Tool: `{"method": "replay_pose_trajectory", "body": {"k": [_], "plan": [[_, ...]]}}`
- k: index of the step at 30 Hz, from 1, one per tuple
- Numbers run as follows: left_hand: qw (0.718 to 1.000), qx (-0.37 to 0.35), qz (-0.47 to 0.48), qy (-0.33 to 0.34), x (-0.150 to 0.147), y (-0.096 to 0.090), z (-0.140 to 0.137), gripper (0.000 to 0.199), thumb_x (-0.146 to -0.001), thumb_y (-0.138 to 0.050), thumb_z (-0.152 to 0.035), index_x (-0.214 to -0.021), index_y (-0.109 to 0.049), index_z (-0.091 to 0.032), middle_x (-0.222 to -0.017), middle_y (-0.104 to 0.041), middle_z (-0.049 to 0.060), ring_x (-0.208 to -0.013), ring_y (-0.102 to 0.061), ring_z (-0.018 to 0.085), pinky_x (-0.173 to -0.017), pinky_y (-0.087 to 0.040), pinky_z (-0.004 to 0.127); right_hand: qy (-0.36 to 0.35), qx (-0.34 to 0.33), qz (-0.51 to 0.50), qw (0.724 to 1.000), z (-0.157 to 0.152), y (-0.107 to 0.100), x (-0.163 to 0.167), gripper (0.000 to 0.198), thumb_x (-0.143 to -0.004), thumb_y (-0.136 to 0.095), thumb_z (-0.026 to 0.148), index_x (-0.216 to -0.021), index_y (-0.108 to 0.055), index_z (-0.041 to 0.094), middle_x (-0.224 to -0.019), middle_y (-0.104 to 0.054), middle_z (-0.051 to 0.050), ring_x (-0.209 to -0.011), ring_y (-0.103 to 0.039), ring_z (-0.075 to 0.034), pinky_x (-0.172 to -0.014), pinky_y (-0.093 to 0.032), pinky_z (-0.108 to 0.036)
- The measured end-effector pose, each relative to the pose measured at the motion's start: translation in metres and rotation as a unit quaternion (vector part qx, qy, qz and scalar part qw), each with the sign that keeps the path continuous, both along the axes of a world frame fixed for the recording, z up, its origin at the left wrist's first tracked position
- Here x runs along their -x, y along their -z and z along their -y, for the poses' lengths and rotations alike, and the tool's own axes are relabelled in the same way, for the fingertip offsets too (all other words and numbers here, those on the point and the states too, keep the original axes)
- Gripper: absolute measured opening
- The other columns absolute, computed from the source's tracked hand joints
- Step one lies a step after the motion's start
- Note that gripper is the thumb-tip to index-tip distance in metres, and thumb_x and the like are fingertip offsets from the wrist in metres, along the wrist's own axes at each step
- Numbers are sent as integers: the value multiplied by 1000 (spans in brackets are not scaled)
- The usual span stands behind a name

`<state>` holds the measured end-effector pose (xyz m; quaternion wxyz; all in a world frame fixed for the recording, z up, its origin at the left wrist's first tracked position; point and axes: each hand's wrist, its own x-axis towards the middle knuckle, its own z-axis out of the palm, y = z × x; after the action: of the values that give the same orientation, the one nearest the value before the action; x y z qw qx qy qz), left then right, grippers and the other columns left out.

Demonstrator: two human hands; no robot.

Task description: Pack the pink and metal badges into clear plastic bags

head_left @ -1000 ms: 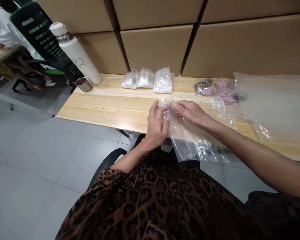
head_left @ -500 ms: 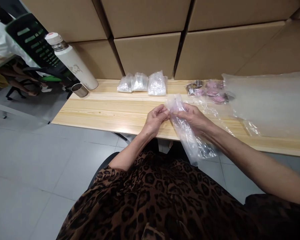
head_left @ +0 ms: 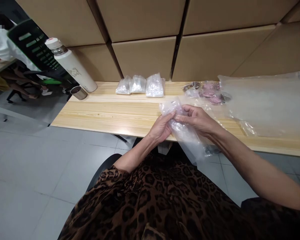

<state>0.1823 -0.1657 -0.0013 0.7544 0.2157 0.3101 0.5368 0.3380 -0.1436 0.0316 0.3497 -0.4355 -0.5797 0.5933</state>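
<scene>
A clear plastic bag (head_left: 190, 138), long and crumpled, hangs over the table's front edge from between my hands. My left hand (head_left: 163, 128) grips its left side, thumb pressed on top of the plastic. On the other side my right hand (head_left: 196, 120) pinches the bag between thumb and fingers. The bag's upper end looks slightly purple, but what is inside it cannot be made out. Just beyond my right hand lie small clear packets with pink contents (head_left: 211, 93), partly under loose plastic. A packet with dark brown contents (head_left: 191, 86) lies beside them.
Three small filled clear bags (head_left: 154, 86) stand at the back of the wooden table (head_left: 102, 113). A white thermos (head_left: 76, 70) and metal cup (head_left: 79, 93) stand left. Large plastic sheeting (head_left: 270, 103) covers the right side. Cardboard boxes (head_left: 145, 60) are stacked behind. A person sits far left.
My left hand has moved onto the bag, its thumb now over the plastic near my right thumb. The bag's upper end has spread to the left. The view has shifted slightly.
</scene>
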Motion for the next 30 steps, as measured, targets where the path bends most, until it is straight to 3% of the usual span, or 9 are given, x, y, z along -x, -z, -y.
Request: {"method": "replay_pose_trajectory", "body": {"k": [2, 4, 8, 12, 18, 21, 24, 27, 30], "plan": [[1000, 2, 10, -26, -4, -3, 1, 13, -92, -78, -25, -100, -75, -15, -104, -83, 9, -129, -73, 29, -122, -50, 44, 56, -128, 106, 984, 2, 1, -1, 56, -75, -88, 59, -112, -72, 20, -113, -74, -11, -109, -69, -32, -102, -59, -52], [998, 12, 8, -53, -7, -7, 1, 10, -94, -74, -21, -102, -74, -15, -105, -82, 8, -128, -74, 26, -123, -49, 43, 103, -263, 212, 936, 8, 2, 1, 57, -83, -79, 51, -130, -69, 20, -125, -71, -15, -120, -65, -37, -110, -54, -60], [994, 41, -14, -103, -11, -14, 3, 7, -99, -66, -15, -99, -73, -16, -96, -79, 4, -123, -75, 20, -123, -48, 37, 40, -398, 329, 855, 27, 10, 9, 63, -93, -59, 33, -153, -55, 17, -151, -60, -22, -143, -54, -42, -125, -42, -67], [999, -13, -22, -35, -6, -19, 9, 46, -115, -37, -44, -106, -73, -18, -115, -81, 11, -138, -68, 26, -122, -51, 40, -7, -360, 369, 857, 35, 18, 8, 79, -92, -60, 40, -164, -43, 12, -167, -47, -25, -154, -46, -45, -129, -38, -70], [990, -90, -93, 63, 6, -21, 19, 83, -93, -40, -94, -134, -68, -27, -146, -72, 12, -158, -51, 33, -124, -49, 48, 0, -337, 330, 882, 32, 16, 1, 82, -97, -60, 54, -165, -42, 12, -169, -48, -26, -158, -45, -45, -130, -37, -72], [987, -113, -98, 59, 9, -17, 18, 69, -98, -47, -85, -137, -66, -31, -155, -67, 7, -158, -51, 29, -126, -47, 46, 28, -341, 280, 897, 31, 6, -3, 64, -104, -52, 48, -159, -52, 16, -162, -57, -22, -151, -55, -41, -128, -41, -67], [991, -113, -65, 38, 8, -11, 13, 38, -105, -63, -57, -133, -66, -31, -158, -65, 3, -152, -58, 24, -129, -44, 44, 32, -273, 192, 942, 28, -6, -11, 53, -105, -57, 51, -150, -62, 24, -150, -69, -14, -137, -66, -35, -120, -51, -58], [996, -79, -34, 3, 4, -9, 3, 22, -101, -72, -37, -119, -72, -23, -141, -75, 6, -144, -64, 23, -127, -46, 41, 13, -150, 75, 986, 24, -12, -19, 46, -98, -70, 59, -132, -71, 27, -132, -77, -8, -120, -73, -29, -106, -59, -47], [999, -47, -22, -11, -1, -11, -4, 19, -93, -81, -30, -107, -75, -19, -117, -83, 7, -133, -71, 23, -122, -50, 40, 18, -51, 0, 999, 19, -12, -23, 49, -85, -83, 66, -112, -73, 26, -111, -80, -6, -95, -75, -24, -85, -61, -38]]}}
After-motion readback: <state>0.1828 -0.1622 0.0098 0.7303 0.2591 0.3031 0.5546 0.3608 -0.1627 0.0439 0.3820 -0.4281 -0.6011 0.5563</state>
